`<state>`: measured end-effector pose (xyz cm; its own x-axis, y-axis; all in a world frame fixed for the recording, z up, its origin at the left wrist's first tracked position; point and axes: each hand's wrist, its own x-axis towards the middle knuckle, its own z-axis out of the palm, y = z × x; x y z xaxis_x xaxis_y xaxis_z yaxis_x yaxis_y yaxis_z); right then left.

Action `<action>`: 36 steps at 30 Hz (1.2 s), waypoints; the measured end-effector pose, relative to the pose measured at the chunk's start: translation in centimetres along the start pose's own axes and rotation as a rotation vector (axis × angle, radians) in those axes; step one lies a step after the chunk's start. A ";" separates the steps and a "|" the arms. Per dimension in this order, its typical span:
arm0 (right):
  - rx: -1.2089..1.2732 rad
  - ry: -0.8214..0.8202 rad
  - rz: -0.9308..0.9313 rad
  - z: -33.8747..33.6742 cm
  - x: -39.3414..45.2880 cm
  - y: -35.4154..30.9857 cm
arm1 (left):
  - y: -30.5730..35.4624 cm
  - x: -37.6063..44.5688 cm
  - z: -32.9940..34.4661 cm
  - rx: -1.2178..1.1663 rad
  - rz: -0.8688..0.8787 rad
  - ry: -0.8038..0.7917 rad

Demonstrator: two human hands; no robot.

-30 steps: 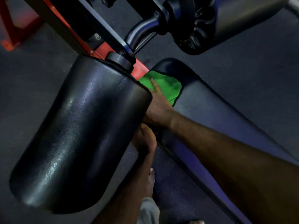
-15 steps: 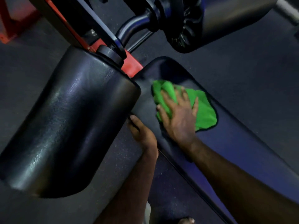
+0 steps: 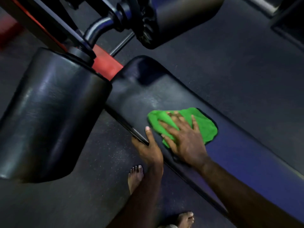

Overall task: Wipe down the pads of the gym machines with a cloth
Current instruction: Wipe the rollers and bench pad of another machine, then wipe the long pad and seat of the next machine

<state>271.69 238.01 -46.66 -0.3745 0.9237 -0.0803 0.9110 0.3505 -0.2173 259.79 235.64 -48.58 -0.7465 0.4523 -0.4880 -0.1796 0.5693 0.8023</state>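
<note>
Right hand (image 3: 184,139) flat, fingers spread, pressing the green cloth (image 3: 205,125) onto the bench pad (image 3: 134,96). Left hand (image 3: 149,150) grips the pad's edge.

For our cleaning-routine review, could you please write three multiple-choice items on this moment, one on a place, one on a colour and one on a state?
1. Where does the cloth lie?
A. on the long flat bench pad
B. on the big roller pad
C. on the floor

2. What colour is the cloth?
A. red
B. green
C. white

3. What is the left hand doing?
A. hanging free
B. pressing on the cloth
C. holding the bench pad's edge

Answers:
1 A: the cloth is spread on the bench pad, under the flat right hand.
2 B: it is bright green.
3 C: the left hand hooks the pad's near edge, thumb on top.
</note>
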 end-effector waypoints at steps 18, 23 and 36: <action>0.113 0.027 0.523 -1.5 -20.0 3.6 | -6.0 -13.3 -2.5 0.433 0.068 -0.205; 0.676 0.212 0.738 -5.6 -21.9 3.6 | -2.7 -18.2 -2.9 0.486 0.168 -0.267; 0.923 0.489 0.865 -34.3 -35.9 1.8 | 15.5 -41.6 -8.6 0.534 0.114 -1.173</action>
<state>292.71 210.83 -10.77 0.5292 0.8212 -0.2136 0.3019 -0.4175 -0.8571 282.59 219.73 -12.91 0.3130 0.6899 -0.6527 0.3268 0.5670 0.7561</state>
